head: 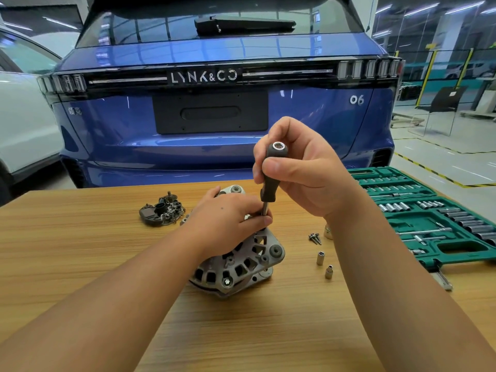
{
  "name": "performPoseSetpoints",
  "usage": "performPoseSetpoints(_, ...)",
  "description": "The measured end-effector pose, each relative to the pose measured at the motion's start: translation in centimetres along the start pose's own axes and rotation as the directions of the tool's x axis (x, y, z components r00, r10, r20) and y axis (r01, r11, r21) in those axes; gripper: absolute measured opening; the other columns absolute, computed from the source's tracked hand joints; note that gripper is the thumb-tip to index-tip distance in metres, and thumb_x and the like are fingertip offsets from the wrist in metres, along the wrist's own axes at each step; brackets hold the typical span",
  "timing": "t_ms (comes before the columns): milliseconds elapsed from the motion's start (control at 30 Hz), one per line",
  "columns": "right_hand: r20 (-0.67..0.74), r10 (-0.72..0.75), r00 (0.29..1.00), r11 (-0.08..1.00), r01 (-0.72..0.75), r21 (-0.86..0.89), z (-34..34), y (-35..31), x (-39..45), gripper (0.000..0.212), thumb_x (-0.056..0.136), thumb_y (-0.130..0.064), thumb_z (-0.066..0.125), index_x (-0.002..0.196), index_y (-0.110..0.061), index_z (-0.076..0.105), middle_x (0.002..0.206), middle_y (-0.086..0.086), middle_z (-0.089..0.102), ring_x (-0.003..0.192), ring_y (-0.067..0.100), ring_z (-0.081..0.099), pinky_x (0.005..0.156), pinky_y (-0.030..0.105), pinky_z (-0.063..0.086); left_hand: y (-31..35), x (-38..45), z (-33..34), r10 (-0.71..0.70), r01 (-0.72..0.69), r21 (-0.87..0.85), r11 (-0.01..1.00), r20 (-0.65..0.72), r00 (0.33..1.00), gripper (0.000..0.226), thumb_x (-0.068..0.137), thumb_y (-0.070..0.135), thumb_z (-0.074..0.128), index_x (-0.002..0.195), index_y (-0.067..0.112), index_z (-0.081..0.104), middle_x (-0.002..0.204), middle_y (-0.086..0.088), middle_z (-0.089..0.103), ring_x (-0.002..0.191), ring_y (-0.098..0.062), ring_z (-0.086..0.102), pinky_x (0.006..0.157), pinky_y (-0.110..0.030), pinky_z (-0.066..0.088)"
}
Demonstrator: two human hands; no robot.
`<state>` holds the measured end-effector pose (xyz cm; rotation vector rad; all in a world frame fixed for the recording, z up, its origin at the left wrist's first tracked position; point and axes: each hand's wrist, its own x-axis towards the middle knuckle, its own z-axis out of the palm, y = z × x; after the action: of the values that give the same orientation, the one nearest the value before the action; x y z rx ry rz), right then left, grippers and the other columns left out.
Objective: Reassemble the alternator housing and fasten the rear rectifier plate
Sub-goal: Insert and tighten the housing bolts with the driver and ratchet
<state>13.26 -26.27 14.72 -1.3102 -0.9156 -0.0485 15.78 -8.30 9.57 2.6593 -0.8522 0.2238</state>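
Observation:
The grey cast alternator housing (241,264) stands on the wooden table (80,251) in the middle of the view. My left hand (228,218) rests on top of it and pinches the steel shaft of a black-handled driver (271,181) near its tip. My right hand (303,167) grips the driver's handle, which stands almost upright over the housing. The tip and the fastener under it are hidden by my left fingers. The dark rear rectifier plate (161,212) lies apart on the table, behind and left of the housing.
A green socket set case (429,216) lies open at the right. Loose screws (315,237) and two small sockets (323,264) lie right of the housing. A blue car (214,116) stands just beyond the table's far edge.

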Motion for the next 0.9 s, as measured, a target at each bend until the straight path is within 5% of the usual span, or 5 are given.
performPoseSetpoints(200,0.061,0.164,0.985,0.975,-0.171,0.143,0.15,0.47,0.06,0.045,0.096,-0.029,0.031,0.12,-0.005,0.061,0.101,0.012,0.066,0.084,0.025,0.058,0.082,0.036,0.05,0.3,-0.08,-0.09,-0.007,0.008,0.021,1.0,-0.008,1.0,0.022,0.101,0.052,0.042,0.1,0.045,0.063,0.112,0.025,0.066,0.114,0.001,0.053,0.124,-0.044,0.005)
performPoseSetpoints(367,0.079,0.139,0.987,0.985,-0.146,0.089,-0.26,0.61,-0.08,0.036,0.095,-0.021,0.036,0.113,-0.005,0.063,0.103,0.012,0.068,0.09,0.027,0.061,0.085,0.037,0.051,0.34,-0.08,-0.13,-0.011,0.012,0.032,0.999,-0.009,1.0,0.026,0.102,0.053,0.042,0.105,0.041,0.066,0.111,0.023,0.066,0.114,0.0,0.053,0.124,-0.043,0.005)
performPoseSetpoints(500,-0.061,0.03,0.998,0.993,-0.037,-0.115,-0.4,0.53,-0.09,0.013,0.091,-0.007,0.056,0.104,-0.007,0.058,0.099,0.007,0.074,0.094,0.027,0.07,0.086,0.036,0.054,0.35,0.03,-0.01,-0.019,0.02,0.012,1.0,-0.03,0.999,0.022,0.101,0.053,0.042,0.1,0.045,0.062,0.104,0.027,0.066,0.11,0.002,0.053,0.124,-0.043,0.004)
performPoseSetpoints(667,-0.084,0.018,0.996,0.989,-0.03,-0.144,-0.17,0.19,-0.05,0.027,0.08,-0.01,0.074,0.1,-0.01,0.056,0.092,0.005,0.074,0.088,0.024,0.07,0.083,0.035,0.055,0.24,0.15,0.11,-0.033,0.033,0.031,0.999,-0.013,0.999,0.024,0.101,0.055,0.041,0.105,0.047,0.063,0.103,0.029,0.062,0.113,0.002,0.051,0.125,-0.042,0.003)
performPoseSetpoints(900,-0.017,0.113,0.993,0.993,-0.114,-0.012,-0.26,-0.11,-0.1,0.035,0.091,-0.024,0.043,0.114,-0.012,0.067,0.1,0.01,0.07,0.089,0.025,0.063,0.082,0.035,0.053,0.33,0.22,0.14,-0.037,0.038,0.035,0.999,-0.016,0.999,0.024,0.101,0.054,0.042,0.104,0.045,0.064,0.107,0.028,0.062,0.114,0.001,0.05,0.124,-0.042,0.003)
